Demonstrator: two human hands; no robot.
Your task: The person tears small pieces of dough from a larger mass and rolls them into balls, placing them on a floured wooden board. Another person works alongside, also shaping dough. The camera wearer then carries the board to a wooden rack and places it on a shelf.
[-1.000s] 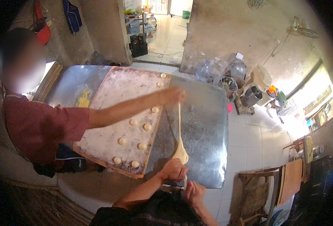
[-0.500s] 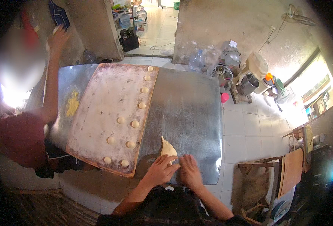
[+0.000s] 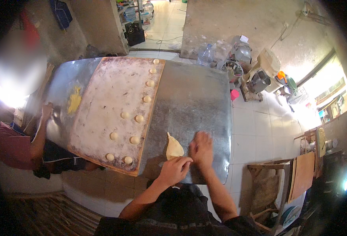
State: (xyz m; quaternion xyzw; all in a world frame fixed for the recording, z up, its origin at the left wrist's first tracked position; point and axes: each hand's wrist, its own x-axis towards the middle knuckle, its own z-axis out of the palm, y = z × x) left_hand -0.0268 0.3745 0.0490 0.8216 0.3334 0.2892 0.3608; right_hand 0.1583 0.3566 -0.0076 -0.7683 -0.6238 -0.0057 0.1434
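Note:
A pale, pointed piece of dough [image 3: 174,149] lies on the metal tabletop [image 3: 189,102] in front of me. Its near end runs to my left hand [image 3: 174,170], whose fingers are curled together in a pinch on the dough. Just right of it, my right hand [image 3: 202,151] is palm down low over the metal; motion smears its fingers, and whatever is beneath them is hidden. Several round dough balls [image 3: 134,140] sit along the right part of a floured, pinkish-white board [image 3: 99,106] to the left.
A co-worker's hand [image 3: 47,110] is at the table's left edge, near a yellow smear [image 3: 74,100]. Pots and a metal bucket [image 3: 232,70] stand on the floor beyond the table's far right corner. A wooden frame [image 3: 269,173] stands right of me.
My right hand has moved forward over the tabletop, away from the left. My left fingers have curled in. The co-worker's raised arm has come down to the table. The view has tilted slightly.

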